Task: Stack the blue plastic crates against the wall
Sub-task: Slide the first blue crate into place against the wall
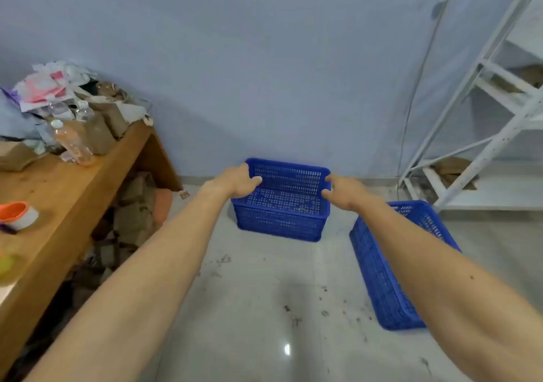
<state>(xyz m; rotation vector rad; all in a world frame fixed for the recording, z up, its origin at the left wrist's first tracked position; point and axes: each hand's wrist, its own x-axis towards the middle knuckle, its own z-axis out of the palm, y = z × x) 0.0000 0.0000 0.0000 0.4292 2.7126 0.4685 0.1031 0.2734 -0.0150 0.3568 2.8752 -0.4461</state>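
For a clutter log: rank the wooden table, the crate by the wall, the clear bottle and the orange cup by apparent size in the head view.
1. wooden table
2. crate by the wall
3. clear bottle and orange cup: look alike, and the cup is nearer, so unranked.

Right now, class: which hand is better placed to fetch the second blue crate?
Right. The right hand is beside the second crate, which lies under that forearm; the left hand is at the far rim of the crate by the wall.

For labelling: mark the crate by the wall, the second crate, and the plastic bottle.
crate by the wall (279, 224), head view, near outer wall.
second crate (379, 276), head view, left side wall.
plastic bottle (72, 142), head view, middle of its body.
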